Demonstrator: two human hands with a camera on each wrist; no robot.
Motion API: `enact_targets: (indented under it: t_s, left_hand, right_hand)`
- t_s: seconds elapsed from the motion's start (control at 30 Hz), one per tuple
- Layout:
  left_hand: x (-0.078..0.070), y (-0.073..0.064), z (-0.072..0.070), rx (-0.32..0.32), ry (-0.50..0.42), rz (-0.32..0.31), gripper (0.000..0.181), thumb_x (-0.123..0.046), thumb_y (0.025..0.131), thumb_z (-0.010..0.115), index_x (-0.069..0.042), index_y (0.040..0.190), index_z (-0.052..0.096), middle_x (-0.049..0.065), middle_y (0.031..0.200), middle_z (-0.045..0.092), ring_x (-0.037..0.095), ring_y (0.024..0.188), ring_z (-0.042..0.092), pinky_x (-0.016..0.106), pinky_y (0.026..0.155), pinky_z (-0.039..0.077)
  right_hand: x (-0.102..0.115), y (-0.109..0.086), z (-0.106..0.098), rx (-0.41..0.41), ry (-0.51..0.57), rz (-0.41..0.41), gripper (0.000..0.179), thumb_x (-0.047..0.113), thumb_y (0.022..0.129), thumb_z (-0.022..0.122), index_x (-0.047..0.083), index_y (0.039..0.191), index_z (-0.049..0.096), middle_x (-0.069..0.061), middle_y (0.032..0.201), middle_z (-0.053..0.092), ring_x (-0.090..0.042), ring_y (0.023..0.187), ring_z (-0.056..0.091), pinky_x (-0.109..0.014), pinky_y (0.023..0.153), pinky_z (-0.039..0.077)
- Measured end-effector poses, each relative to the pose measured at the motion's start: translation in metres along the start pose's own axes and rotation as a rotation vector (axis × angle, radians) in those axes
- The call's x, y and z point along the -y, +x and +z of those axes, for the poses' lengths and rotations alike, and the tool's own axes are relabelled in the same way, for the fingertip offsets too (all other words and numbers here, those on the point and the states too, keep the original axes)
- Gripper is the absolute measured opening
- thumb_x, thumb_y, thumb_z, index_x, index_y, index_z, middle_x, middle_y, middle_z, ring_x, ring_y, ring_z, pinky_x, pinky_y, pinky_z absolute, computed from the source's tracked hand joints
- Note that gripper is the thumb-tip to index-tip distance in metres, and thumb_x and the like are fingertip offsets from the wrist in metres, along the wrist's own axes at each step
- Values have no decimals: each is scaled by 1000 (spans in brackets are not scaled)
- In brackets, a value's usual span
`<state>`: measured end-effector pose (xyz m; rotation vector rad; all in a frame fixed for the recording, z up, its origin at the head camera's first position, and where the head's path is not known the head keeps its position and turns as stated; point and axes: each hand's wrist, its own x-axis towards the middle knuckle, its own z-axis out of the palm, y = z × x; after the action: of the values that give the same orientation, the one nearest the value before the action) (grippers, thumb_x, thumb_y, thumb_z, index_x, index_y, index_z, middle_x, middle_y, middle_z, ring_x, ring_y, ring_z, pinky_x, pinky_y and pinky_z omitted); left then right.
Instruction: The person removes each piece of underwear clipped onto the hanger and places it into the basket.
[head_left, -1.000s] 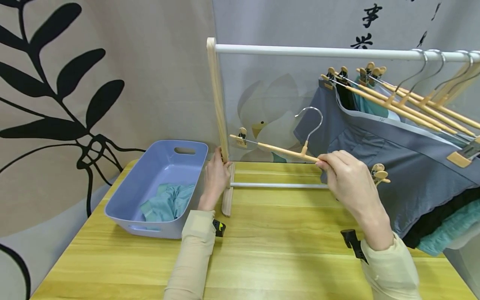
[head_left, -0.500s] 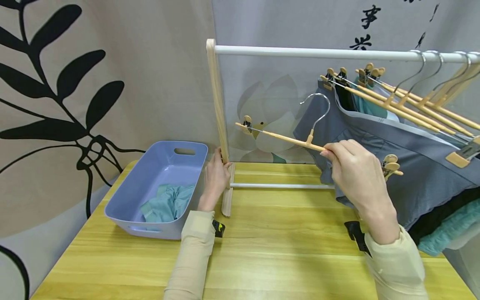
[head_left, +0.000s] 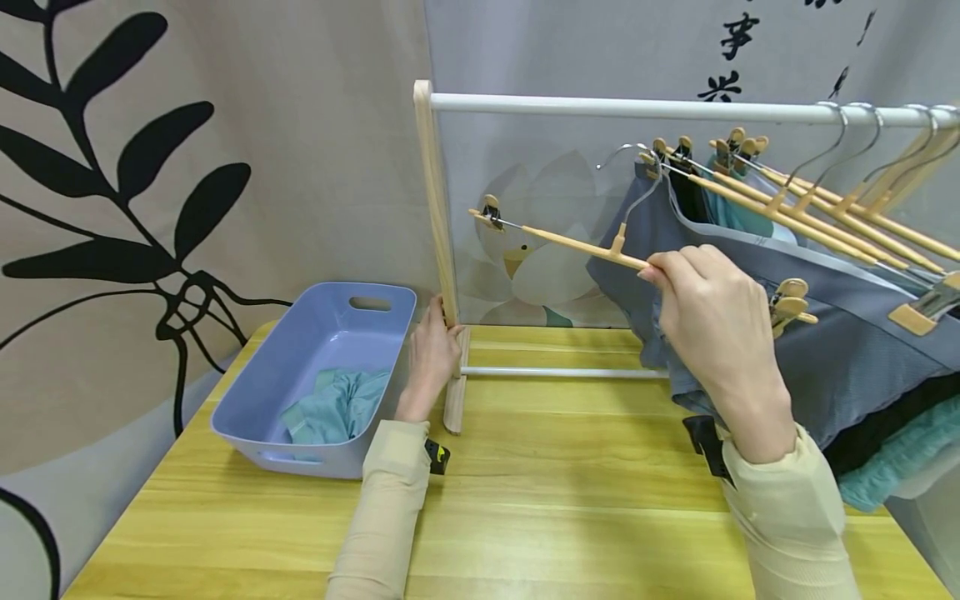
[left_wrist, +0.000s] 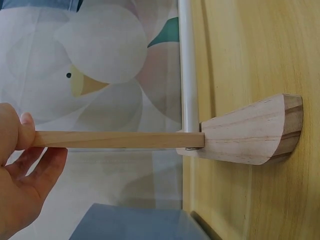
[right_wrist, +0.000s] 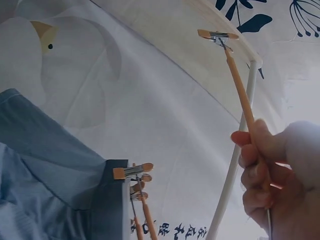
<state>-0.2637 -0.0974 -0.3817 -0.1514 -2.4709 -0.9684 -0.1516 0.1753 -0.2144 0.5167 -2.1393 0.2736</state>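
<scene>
With twelve o'clock straight ahead of the person, I see the right hand [head_left: 708,333] at one o'clock, fingers curled round the bar of a clip hanger [head_left: 581,244], which is held tilted below the white rod [head_left: 600,105]. The hanger carries no garment, and its hook hangs on nothing. The left hand [head_left: 432,350], just short of twelve, grips the rack's wooden post [head_left: 437,208]. What worries me is two o'clock: the blue-grey garment [head_left: 862,358] hangs very near the gripping hand, and the hanger's near clip [head_left: 789,304] appears in front of its cloth, so a swing that way could snag fabric. Raised carelessly, the hook might catch the clips of the hung hangers [head_left: 795,221] instead of the rod. The clothing weight bunches toward two o'clock, so a knock there, should the left hand slacken, could shift the rack. The basket [head_left: 341,285] at eleven, a teal cloth [head_left: 341,404] inside, sits close by the left hand on the counter [head_left: 540,500]; a careless elbow might nudge it.
</scene>
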Motion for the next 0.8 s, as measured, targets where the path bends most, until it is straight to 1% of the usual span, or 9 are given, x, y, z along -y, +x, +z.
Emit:
enact_targets:
  t_s: [0.17,0.37,0.57,0.8]
  left_hand:
    - [0,0,-1,5,-4,-9,47,-13,93,59,4,133,42,24,113,61,41,94,64,50,78,53]
    - [-1,0,-1,7,0,-10,48,-13,93,59,4,134,41,24,115,61,42,95,64,50,78,53]
    - [-2,0,-2,-1,0,2,48,-12,92,60,4,133,42,24,114,61,42,93,64,50,76,54]
    - [-1,0,-1,-11,-3,12,47,-11,92,59,6,133,42,25,113,61,42,92,64,50,75,54]
  right_hand:
    - [4,8,-1,-18,-30,6,27,18,96,55,-5,90,69,-17,74,64,-31,69,57,-44,54,48]
    - [9,20,0,-14,-76,5,31,19,97,51,-6,91,68,-17,71,62,-32,66,56,-44,51,48]
    - [15,35,6,-24,-89,13,34,21,98,50,-8,90,67,-19,72,62,-34,68,56,-44,53,48]
    - [28,50,13,-32,-124,15,35,20,99,48,-8,89,65,-20,75,61,-35,69,55,-45,55,48]
